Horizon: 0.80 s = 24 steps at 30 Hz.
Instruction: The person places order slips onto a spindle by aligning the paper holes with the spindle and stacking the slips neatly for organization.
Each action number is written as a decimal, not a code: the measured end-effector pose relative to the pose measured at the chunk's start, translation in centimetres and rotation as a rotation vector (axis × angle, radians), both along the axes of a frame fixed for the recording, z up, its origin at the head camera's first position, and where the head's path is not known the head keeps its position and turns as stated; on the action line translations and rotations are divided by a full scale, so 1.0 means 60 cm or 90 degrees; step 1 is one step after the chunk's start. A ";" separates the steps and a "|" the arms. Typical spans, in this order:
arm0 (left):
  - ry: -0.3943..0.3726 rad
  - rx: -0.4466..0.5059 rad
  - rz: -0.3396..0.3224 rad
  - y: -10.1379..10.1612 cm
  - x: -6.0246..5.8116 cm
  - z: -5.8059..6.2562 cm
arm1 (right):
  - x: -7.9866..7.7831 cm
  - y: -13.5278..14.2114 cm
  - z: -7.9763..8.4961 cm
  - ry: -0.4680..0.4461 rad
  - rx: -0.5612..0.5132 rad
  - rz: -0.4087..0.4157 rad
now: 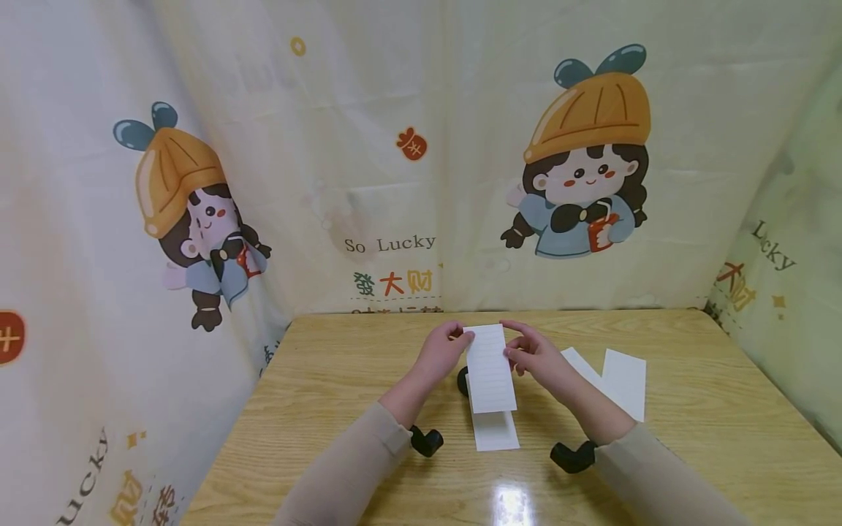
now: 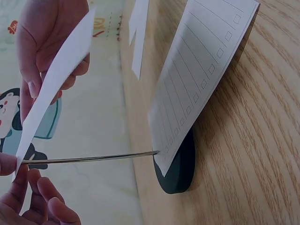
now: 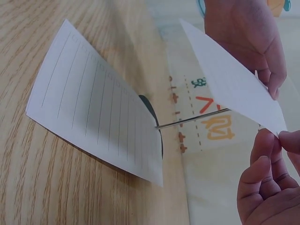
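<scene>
My left hand [image 1: 444, 347] pinches a white lined paper sheet [image 1: 492, 372] near its top left corner. At the top right, my right hand [image 1: 536, 358] pinches the same sheet between thumb and fingers. The sheet is held raised and tilted at the upper end of a thin metal spike [image 2: 93, 158], whose tip meets it. That spike rises from a round black base [image 2: 180, 173] on the table. Lower down, a lined sheet with small checkboxes [image 2: 201, 70] is threaded on the spike, its near end sticking out over the wood.
Two loose white paper pieces, a right one [image 1: 625, 380] and a left one [image 1: 579, 365], lie on the wooden table [image 1: 355, 351] beside my right forearm. A printed curtain [image 1: 296, 161] hangs behind and along the sides. Black wrist mounts [image 1: 427, 442] show under both sleeves.
</scene>
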<state>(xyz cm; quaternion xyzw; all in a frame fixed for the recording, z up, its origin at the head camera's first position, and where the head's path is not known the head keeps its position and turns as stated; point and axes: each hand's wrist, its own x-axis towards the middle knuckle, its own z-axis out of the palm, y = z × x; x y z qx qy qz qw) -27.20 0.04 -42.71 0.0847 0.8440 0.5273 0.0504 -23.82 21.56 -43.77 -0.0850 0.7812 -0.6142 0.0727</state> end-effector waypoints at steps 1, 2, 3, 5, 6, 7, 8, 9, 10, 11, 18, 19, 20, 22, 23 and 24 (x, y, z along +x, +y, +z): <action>0.001 0.000 -0.001 0.000 0.000 0.000 | 0.000 0.000 -0.001 -0.001 -0.001 -0.001; 0.001 0.001 -0.003 0.000 0.000 0.000 | 0.000 0.000 0.000 -0.001 -0.001 -0.002; 0.002 0.001 -0.004 0.000 0.000 -0.001 | 0.000 0.000 0.000 -0.001 -0.001 -0.002; 0.001 0.004 -0.006 0.000 0.001 -0.001 | 0.001 0.001 -0.001 -0.002 0.001 -0.004; 0.001 0.005 -0.006 -0.001 0.002 -0.001 | 0.002 0.001 -0.002 -0.002 0.003 -0.005; 0.002 0.006 -0.008 -0.001 0.002 -0.001 | 0.002 0.001 -0.002 -0.003 0.003 -0.006; 0.002 0.007 -0.009 -0.001 0.003 -0.001 | 0.003 0.001 -0.002 -0.005 0.003 -0.005; 0.000 0.008 -0.009 -0.002 0.003 -0.002 | 0.003 0.001 -0.002 -0.006 0.002 -0.005; -0.002 0.008 -0.008 -0.002 0.004 -0.002 | 0.003 0.002 -0.003 -0.008 0.001 -0.005; -0.005 0.009 -0.008 -0.002 0.004 -0.001 | 0.003 0.001 -0.003 -0.009 -0.001 -0.005; -0.012 0.020 -0.018 -0.006 0.004 -0.002 | 0.002 -0.002 0.000 -0.005 0.000 -0.001; -0.011 0.022 -0.022 -0.008 0.003 -0.003 | 0.002 -0.002 0.000 -0.005 0.000 -0.001; -0.008 0.025 -0.026 -0.009 0.003 -0.003 | 0.002 -0.001 0.000 -0.006 0.000 -0.002; -0.009 0.034 -0.033 -0.012 0.003 -0.005 | 0.003 0.000 -0.001 -0.007 -0.001 -0.003; -0.007 0.036 -0.035 -0.013 0.003 -0.005 | 0.003 0.000 -0.001 -0.007 -0.002 -0.005; -0.008 0.039 -0.037 -0.015 0.003 -0.006 | 0.003 0.000 -0.001 -0.007 -0.002 -0.006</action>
